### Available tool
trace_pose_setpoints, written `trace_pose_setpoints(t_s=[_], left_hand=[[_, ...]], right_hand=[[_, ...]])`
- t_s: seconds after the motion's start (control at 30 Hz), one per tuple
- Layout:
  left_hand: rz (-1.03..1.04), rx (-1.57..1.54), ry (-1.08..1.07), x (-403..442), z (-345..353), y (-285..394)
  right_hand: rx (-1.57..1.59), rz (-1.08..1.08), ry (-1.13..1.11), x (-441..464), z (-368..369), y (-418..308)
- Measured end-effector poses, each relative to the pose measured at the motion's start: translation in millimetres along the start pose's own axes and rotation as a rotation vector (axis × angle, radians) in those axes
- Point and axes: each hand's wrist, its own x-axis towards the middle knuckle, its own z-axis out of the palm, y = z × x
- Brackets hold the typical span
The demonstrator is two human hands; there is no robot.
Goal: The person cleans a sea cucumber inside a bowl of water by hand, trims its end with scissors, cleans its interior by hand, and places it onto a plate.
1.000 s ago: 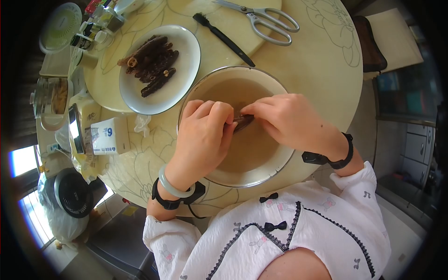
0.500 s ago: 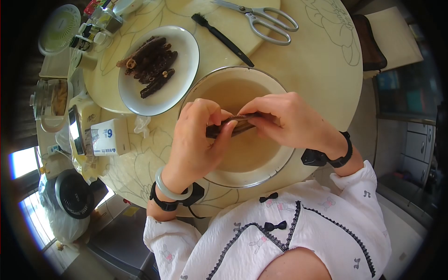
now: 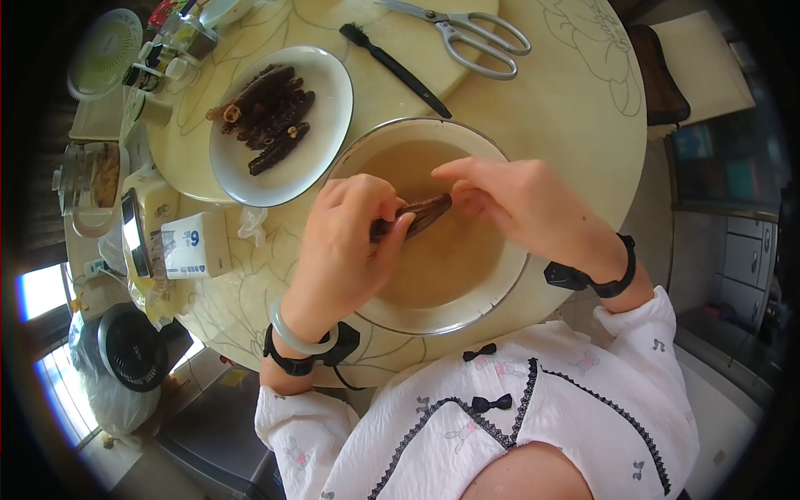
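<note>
My left hand (image 3: 346, 237) pinches a dark brown, ridged, elongated piece (image 3: 427, 215) between thumb and curled fingers, holding it above the basin. The piece slants up to the right, and part of it is hidden behind my fingers. Just beyond its right end, my right hand (image 3: 529, 204) is open, index finger stretched out and apart from the thumb. Below both hands sits a round white basin (image 3: 487, 312) of cloudy tan water (image 3: 442, 271). Several similar dark brown pieces (image 3: 271, 112) lie heaped on a white plate (image 3: 325, 83) at the upper left.
Behind the basin lie a black-handled brush (image 3: 396, 71) and grey-handled scissors (image 3: 483, 42). A white tissue pack (image 3: 196, 246) stands at the left, with small jars (image 3: 182, 71) and a glass pot (image 3: 100, 179) farther off. The round table's edge (image 3: 643, 142) curves along the right.
My right hand has let go of the brown piece and lifted its index finger off it. The piece, still in my left hand, now tilts upward to the right.
</note>
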Motion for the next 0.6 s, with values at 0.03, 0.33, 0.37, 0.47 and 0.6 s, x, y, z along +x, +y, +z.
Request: trace_pose_setpoints(t_s=[0.03,0.33,0.37,0.47,0.6], left_hand=[[0.001,0.0,0.0,2.0,1.3,-0.9],[0.167,0.276,-0.049,4.0,8.1,3.2],[0.164,0.275,-0.049,3.4,7.7,2.6],[0.113,0.016,0.114,0.7,6.9,-0.5],[0.005,-0.353,0.183,-2.8,8.4,6.6]], right_hand=[[0.0,0.0,0.001,-0.6,0.3,-0.6],[-0.271,-0.149,-0.049,1.3,14.4,5.3],[-0.186,-0.152,-0.021,3.1,10.3,0.6],[0.026,-0.116,-0.012,9.9,1.2,-8.0],[0.383,-0.036,-0.028,13.2,-6.9,-18.7]])
